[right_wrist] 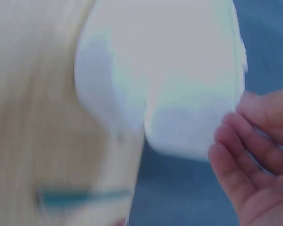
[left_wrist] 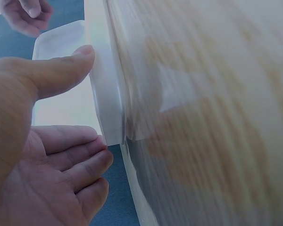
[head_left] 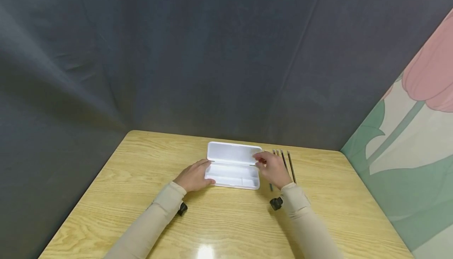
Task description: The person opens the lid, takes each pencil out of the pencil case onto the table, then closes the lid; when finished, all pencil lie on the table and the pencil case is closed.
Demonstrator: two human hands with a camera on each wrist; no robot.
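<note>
A white pencil case stands with its lid folded back, its tray split by low dividers. At its left end my left hand holds the case; the thumb lies on the front wall and the other fingers touch the end. My right hand hovers by the right edge of the lid, fingers loosely curled, with nothing seen between them. The right wrist view is blurred, and contact with the lid is hard to judge. Several thin pencils lie right of the case, partly hidden behind the right hand.
The wooden table carries all of this. A dark curtain hangs behind its far edge, and a flower-patterned panel stands along the right side. Small black devices are worn under both wrists.
</note>
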